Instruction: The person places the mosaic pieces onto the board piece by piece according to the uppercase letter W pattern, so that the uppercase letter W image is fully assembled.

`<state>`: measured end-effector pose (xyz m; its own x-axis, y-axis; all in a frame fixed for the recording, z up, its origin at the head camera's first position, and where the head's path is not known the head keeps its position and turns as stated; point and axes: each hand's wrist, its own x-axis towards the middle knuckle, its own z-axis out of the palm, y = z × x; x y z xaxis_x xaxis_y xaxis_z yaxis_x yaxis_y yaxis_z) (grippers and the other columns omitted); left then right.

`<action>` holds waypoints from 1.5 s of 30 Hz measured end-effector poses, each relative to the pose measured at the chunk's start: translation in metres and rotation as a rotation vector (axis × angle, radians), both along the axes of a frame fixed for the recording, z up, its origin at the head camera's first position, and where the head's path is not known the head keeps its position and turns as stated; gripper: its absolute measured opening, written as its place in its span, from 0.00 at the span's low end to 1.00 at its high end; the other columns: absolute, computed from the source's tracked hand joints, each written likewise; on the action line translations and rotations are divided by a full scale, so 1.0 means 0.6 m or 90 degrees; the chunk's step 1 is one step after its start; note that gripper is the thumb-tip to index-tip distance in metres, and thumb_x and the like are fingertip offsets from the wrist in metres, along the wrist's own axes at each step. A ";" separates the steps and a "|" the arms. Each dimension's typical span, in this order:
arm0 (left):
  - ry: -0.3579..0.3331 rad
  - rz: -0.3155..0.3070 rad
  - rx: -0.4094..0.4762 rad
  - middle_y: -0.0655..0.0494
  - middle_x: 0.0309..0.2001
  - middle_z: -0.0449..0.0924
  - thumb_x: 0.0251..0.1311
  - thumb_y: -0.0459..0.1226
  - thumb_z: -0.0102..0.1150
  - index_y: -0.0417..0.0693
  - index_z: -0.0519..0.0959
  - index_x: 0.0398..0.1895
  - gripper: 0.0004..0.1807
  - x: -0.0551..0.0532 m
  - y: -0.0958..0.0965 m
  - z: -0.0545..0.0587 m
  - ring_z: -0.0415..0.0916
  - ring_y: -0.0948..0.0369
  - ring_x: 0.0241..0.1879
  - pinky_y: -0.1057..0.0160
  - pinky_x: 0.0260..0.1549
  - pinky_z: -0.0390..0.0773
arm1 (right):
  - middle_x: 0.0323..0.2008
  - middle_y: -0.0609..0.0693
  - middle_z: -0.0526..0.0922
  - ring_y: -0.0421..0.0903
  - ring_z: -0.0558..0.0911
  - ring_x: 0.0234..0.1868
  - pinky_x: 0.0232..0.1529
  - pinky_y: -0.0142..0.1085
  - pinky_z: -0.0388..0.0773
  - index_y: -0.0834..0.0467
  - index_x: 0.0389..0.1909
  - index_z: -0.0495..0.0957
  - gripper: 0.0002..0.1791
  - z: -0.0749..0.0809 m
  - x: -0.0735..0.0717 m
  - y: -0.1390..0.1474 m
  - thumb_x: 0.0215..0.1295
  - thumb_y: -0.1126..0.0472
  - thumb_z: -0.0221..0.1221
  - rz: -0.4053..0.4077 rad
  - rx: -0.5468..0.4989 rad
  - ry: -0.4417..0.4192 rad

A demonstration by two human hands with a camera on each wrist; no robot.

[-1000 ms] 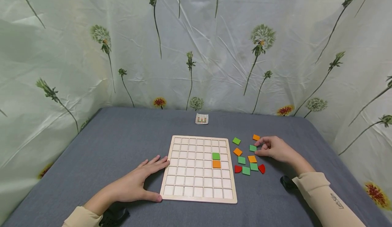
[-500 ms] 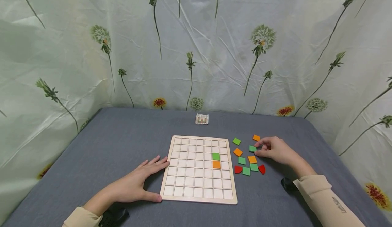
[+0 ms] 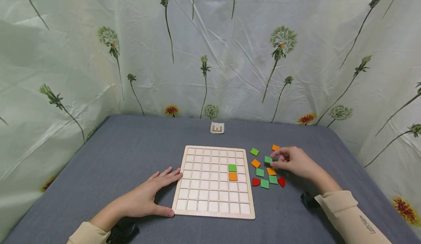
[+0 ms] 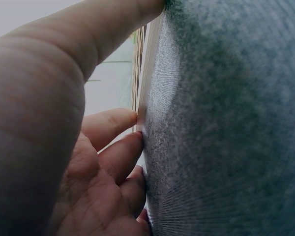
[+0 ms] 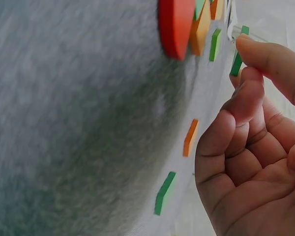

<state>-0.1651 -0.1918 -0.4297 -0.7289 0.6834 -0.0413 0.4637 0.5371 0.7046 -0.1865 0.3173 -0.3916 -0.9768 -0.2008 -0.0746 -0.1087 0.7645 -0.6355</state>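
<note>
My right hand [image 3: 292,160] pinches a green square tile [image 3: 268,160] between thumb and fingertips. In the right wrist view this green tile [image 5: 239,54] stands edge-on, raised off the cloth. My left hand [image 3: 148,192] lies beside a pale wooden grid board [image 3: 213,213], its spread fingertips and thumb touching the board's left edge. The left wrist view shows fingers [image 4: 120,152] against the board's side [image 4: 150,64]. A light green tile [image 3: 232,168] sits in the grid, directly above an orange tile [image 3: 232,177].
Right of the board lie loose tiles: several green ones [image 3: 264,184], several orange ones [image 3: 255,163] and two red rounded pieces [image 3: 256,182]. A small card with a printed grid [image 3: 217,127] lies near the far edge of the grey cloth-covered table [image 3: 148,138]. Floral fabric [image 3: 230,72] hangs behind.
My right hand has taken up the green tile and shifted slightly left with it, toward the board. The left hand and the board stay as they were.
</note>
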 end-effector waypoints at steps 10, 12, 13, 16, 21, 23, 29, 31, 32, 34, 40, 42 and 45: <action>0.003 0.001 -0.001 0.57 0.86 0.57 0.54 0.64 0.78 0.63 0.62 0.85 0.57 0.000 0.000 -0.002 0.46 0.40 0.87 0.63 0.83 0.37 | 0.27 0.45 0.77 0.37 0.70 0.23 0.24 0.30 0.67 0.61 0.51 0.87 0.17 0.009 0.009 -0.026 0.68 0.56 0.73 0.023 -0.004 0.011; 0.005 0.001 0.000 0.57 0.86 0.57 0.54 0.64 0.78 0.63 0.62 0.85 0.57 -0.001 0.000 -0.003 0.46 0.40 0.87 0.67 0.82 0.36 | 0.26 0.45 0.77 0.37 0.69 0.23 0.24 0.30 0.67 0.60 0.50 0.87 0.16 0.010 0.012 -0.030 0.68 0.56 0.73 0.029 -0.007 0.013; 0.005 0.001 0.001 0.57 0.86 0.57 0.54 0.64 0.78 0.63 0.62 0.85 0.57 -0.001 0.000 -0.003 0.46 0.40 0.87 0.69 0.81 0.36 | 0.26 0.45 0.77 0.37 0.69 0.23 0.24 0.30 0.67 0.60 0.50 0.87 0.16 0.010 0.013 -0.032 0.67 0.55 0.73 0.032 -0.009 0.015; 0.007 0.002 0.001 0.57 0.86 0.57 0.54 0.64 0.78 0.63 0.62 0.85 0.57 -0.001 -0.001 -0.003 0.46 0.40 0.87 0.69 0.81 0.35 | 0.26 0.45 0.77 0.36 0.69 0.23 0.24 0.30 0.67 0.59 0.49 0.88 0.16 0.010 0.016 -0.037 0.67 0.54 0.74 0.041 -0.013 0.020; 0.005 0.006 -0.003 0.58 0.86 0.57 0.53 0.64 0.78 0.64 0.62 0.85 0.57 0.001 0.000 -0.002 0.46 0.41 0.87 0.56 0.84 0.39 | 0.26 0.45 0.77 0.35 0.70 0.23 0.24 0.30 0.69 0.58 0.49 0.88 0.15 0.009 0.019 -0.046 0.67 0.55 0.74 0.057 -0.020 0.022; 0.005 0.006 -0.004 0.58 0.86 0.57 0.53 0.64 0.78 0.64 0.62 0.85 0.57 0.001 0.000 -0.002 0.46 0.41 0.87 0.54 0.84 0.39 | 0.26 0.45 0.78 0.35 0.70 0.23 0.25 0.30 0.70 0.58 0.49 0.88 0.15 0.009 0.020 -0.050 0.67 0.55 0.74 0.062 -0.022 0.021; 0.004 0.003 0.002 0.57 0.86 0.57 0.53 0.63 0.78 0.63 0.63 0.85 0.57 0.001 0.000 0.000 0.45 0.40 0.87 0.53 0.83 0.39 | 0.27 0.44 0.77 0.35 0.71 0.24 0.25 0.29 0.70 0.58 0.48 0.87 0.14 0.009 0.026 -0.066 0.66 0.56 0.74 0.076 -0.031 0.015; 0.002 0.004 0.002 0.57 0.86 0.57 0.53 0.63 0.79 0.63 0.63 0.85 0.57 0.001 0.000 0.001 0.45 0.40 0.87 0.49 0.83 0.40 | 0.27 0.44 0.77 0.35 0.71 0.23 0.25 0.29 0.70 0.59 0.48 0.87 0.15 0.009 0.029 -0.071 0.67 0.56 0.74 0.084 -0.036 0.014; 0.003 0.003 0.001 0.57 0.86 0.57 0.53 0.63 0.78 0.63 0.63 0.85 0.57 0.001 0.000 0.000 0.45 0.40 0.87 0.50 0.83 0.40 | 0.27 0.44 0.77 0.34 0.71 0.23 0.25 0.29 0.71 0.59 0.48 0.87 0.15 0.009 0.029 -0.073 0.67 0.55 0.74 0.089 -0.037 0.015; 0.006 0.002 0.000 0.57 0.86 0.57 0.53 0.63 0.78 0.63 0.63 0.85 0.57 0.001 0.000 0.000 0.46 0.40 0.87 0.53 0.84 0.39 | 0.26 0.44 0.77 0.34 0.71 0.23 0.25 0.29 0.71 0.59 0.48 0.87 0.15 0.008 0.031 -0.077 0.67 0.55 0.74 0.098 -0.043 0.018; 0.005 0.003 0.003 0.58 0.86 0.57 0.54 0.63 0.78 0.63 0.62 0.85 0.57 0.001 0.000 -0.003 0.45 0.40 0.87 0.73 0.80 0.34 | 0.25 0.42 0.76 0.32 0.69 0.22 0.25 0.28 0.69 0.57 0.47 0.87 0.14 0.003 0.035 -0.090 0.66 0.56 0.74 0.123 -0.053 0.024; 0.003 0.004 0.000 0.58 0.87 0.56 0.53 0.64 0.78 0.63 0.62 0.85 0.57 0.000 0.000 -0.003 0.45 0.40 0.87 0.64 0.83 0.36 | 0.25 0.42 0.76 0.32 0.69 0.22 0.25 0.27 0.69 0.57 0.46 0.87 0.13 0.001 0.035 -0.094 0.66 0.57 0.74 0.130 -0.053 0.025; 0.001 0.006 -0.003 0.58 0.87 0.56 0.53 0.64 0.78 0.64 0.62 0.85 0.57 0.000 0.000 -0.002 0.45 0.41 0.87 0.47 0.83 0.40 | 0.26 0.42 0.77 0.32 0.70 0.23 0.25 0.27 0.69 0.58 0.46 0.87 0.12 0.000 0.037 -0.099 0.66 0.57 0.74 0.137 -0.055 0.030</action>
